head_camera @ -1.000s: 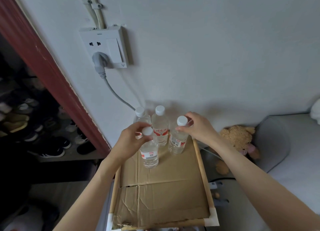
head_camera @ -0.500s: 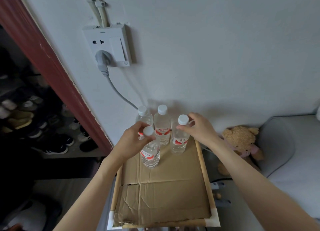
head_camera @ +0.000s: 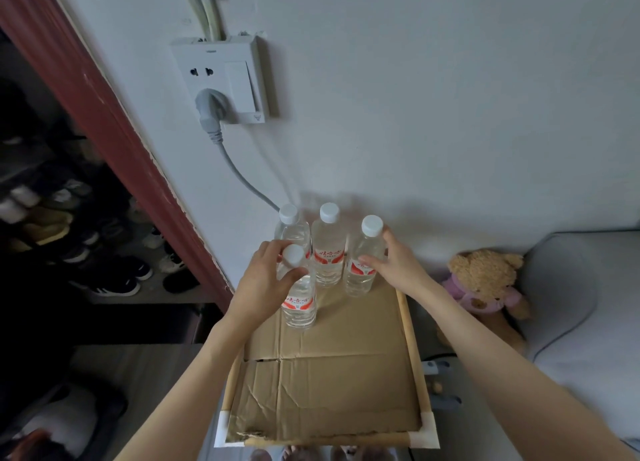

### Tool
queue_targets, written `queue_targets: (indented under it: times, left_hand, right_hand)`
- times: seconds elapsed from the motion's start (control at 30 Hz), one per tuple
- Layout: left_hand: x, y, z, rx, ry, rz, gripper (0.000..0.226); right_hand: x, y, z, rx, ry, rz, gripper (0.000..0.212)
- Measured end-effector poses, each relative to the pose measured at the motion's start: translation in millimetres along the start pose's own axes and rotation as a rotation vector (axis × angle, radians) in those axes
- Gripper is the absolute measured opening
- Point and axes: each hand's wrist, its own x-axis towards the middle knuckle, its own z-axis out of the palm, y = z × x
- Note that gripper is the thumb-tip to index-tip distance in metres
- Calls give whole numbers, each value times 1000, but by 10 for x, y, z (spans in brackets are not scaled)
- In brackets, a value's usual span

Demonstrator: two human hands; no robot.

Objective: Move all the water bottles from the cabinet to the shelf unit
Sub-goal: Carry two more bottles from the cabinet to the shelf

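Four water bottles upright at far end of cardboard-lined shelf top (head_camera: pixel 329 384), against wall. Left hand (head_camera: pixel 263 284): grip curled round neck of front bottle (head_camera: pixel 299 301), fingers just below cap. Right hand (head_camera: pixel 398 266): grip clamped on shoulder of right rear bottle (head_camera: pixel 362 263). Middle rear bottle (head_camera: pixel 328 252) and left rear bottle (head_camera: pixel 291 230) stand untouched between the hands.

Teddy bear (head_camera: pixel 485 280), wall socket (head_camera: pixel 221 79), shoes (head_camera: pixel 114 280)

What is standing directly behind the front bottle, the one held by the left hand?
Behind the front bottle stands the rear-left bottle: its cap and shoulder show. The left hand and the front bottle hide its lower body and base.
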Motion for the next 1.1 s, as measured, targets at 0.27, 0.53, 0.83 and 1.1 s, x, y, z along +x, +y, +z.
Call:
queue_targets:
  times: [0.27, 0.53, 0.83, 1.1]
  left_hand:
    - [-112, -69, 80, -126, 31, -26, 59]
    - [-434, -527, 496, -301, 40, -322, 88]
    - [-442, -650, 820, -350, 113, -458, 59]
    - [-293, -666, 890, -327, 223, -480, 56]
  right_hand:
    - [210, -97, -47, 12, -35, 30, 72]
    - [129, 167, 60, 170, 33, 136, 88]
    - [154, 370, 404, 100, 18, 231, 78]
    - [260, 552, 435, 277, -10, 293, 113]
